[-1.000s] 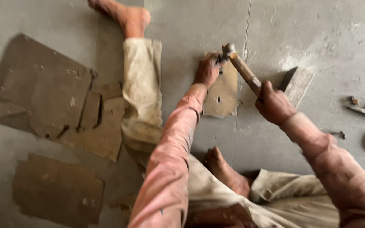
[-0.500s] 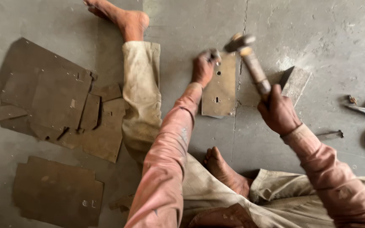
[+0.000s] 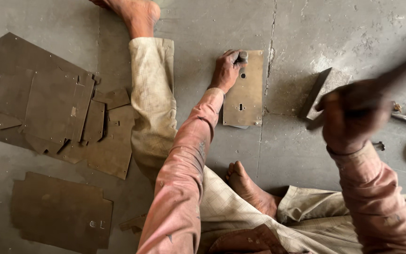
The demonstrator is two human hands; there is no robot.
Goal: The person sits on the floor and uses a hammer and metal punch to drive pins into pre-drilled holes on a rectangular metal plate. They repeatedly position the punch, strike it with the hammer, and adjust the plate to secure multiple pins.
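The left hand (image 3: pixel 225 70) clamps a punch (image 3: pixel 242 58) upright on the metal plate (image 3: pixel 245 96) at upper centre; the blurred right hand (image 3: pixel 353 115) grips a hammer handle (image 3: pixel 395 70).

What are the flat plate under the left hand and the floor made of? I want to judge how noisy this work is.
The plate looks like sheet metal, dull brownish and matte: thin, straight-edged, with punched slots and small corner holes. The floor looks like bare concrete: grey, rough, scuffed, with a crack line. The left hand holds a short punch on the plate; it looks like steel, though this is less sure.
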